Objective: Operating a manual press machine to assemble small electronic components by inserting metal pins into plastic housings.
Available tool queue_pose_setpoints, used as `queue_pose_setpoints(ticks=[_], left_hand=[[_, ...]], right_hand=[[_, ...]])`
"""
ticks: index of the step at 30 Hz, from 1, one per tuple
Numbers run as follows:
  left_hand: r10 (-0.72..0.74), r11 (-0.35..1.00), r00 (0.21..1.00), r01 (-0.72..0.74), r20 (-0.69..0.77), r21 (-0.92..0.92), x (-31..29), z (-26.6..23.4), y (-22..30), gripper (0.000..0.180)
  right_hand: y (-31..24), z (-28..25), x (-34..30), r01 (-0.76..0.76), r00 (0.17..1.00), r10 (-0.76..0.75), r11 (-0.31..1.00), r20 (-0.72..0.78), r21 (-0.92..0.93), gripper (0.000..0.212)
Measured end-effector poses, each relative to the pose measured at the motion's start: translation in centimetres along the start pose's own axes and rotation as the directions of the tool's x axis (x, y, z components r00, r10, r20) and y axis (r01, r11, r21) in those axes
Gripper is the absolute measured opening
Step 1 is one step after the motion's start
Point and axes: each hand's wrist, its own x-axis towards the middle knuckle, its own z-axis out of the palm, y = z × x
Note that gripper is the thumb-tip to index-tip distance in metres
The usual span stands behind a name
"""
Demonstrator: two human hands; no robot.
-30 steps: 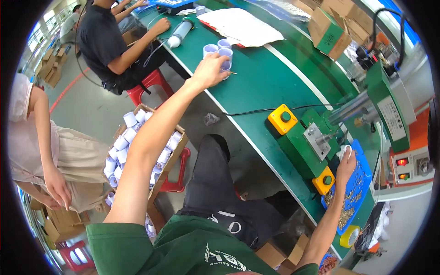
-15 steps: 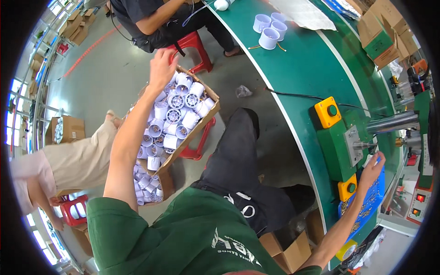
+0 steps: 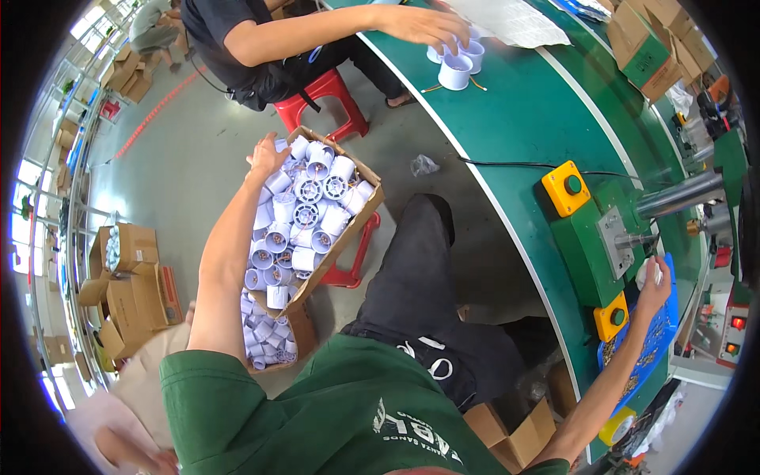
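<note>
My left hand (image 3: pixel 267 157) is at the far left rim of a cardboard box (image 3: pixel 336 257) heaped with white plastic cups (image 3: pixel 307 190). Its fingers look apart, with their tips beside the nearest cups. Over on the right, my right hand (image 3: pixel 654 291) pinches a small white piece (image 3: pixel 643 274), mostly covered by the fingers. That hand is just below the metal spindle of a green bench machine (image 3: pixel 590 253) and above a blue tray (image 3: pixel 651 348) of small brass-coloured parts.
Two yellow boxes with green buttons, an upper one (image 3: pixel 565 188) and a lower one (image 3: pixel 610 317), sit on the machine. A co-worker's hand (image 3: pixel 423 28) reaches over white cups (image 3: pixel 454 73) on the green table (image 3: pixel 507 119). A red stool (image 3: pixel 348 261) stands under the box.
My left hand has moved down and left along the box rim. My right hand has shifted slightly, and the white piece in it shows more. The co-worker's arm has reached over the cups.
</note>
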Motion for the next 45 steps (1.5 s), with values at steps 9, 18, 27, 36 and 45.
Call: queue_pose_setpoints(ticks=[9,18,27,36,45], left_hand=[[0.202,0.584,0.912,-0.405,-0.358,-0.703,-4.5,-6.1,13.0,0.057],[0.765,-0.042,0.637,0.199,0.097,-0.979,-15.6,-8.5,36.5,0.039],[0.934,0.049,0.319,0.331,0.161,-0.942,-22.4,-7.4,50.5,0.042],[0.980,0.076,0.160,0.263,0.121,-0.962,-22.3,-7.3,53.1,0.041],[0.962,0.021,0.271,0.056,0.036,-0.998,-23.1,-8.0,53.2,0.051]], right_hand=[[-5.4,-2.0,-3.4,-0.211,0.952,0.265,0.930,-0.154,0.301,0.040],[-12.2,1.3,-11.4,0.030,0.905,-0.005,0.998,-0.426,0.051,0.031],[-13.4,1.2,-15.9,0.131,0.851,-0.142,0.990,-0.506,-0.057,0.025],[-13.2,2.2,-15.1,0.137,0.813,-0.145,0.989,-0.565,-0.056,0.024],[-12.6,2.6,-15.2,0.160,0.791,-0.173,0.984,-0.587,-0.075,0.019]])
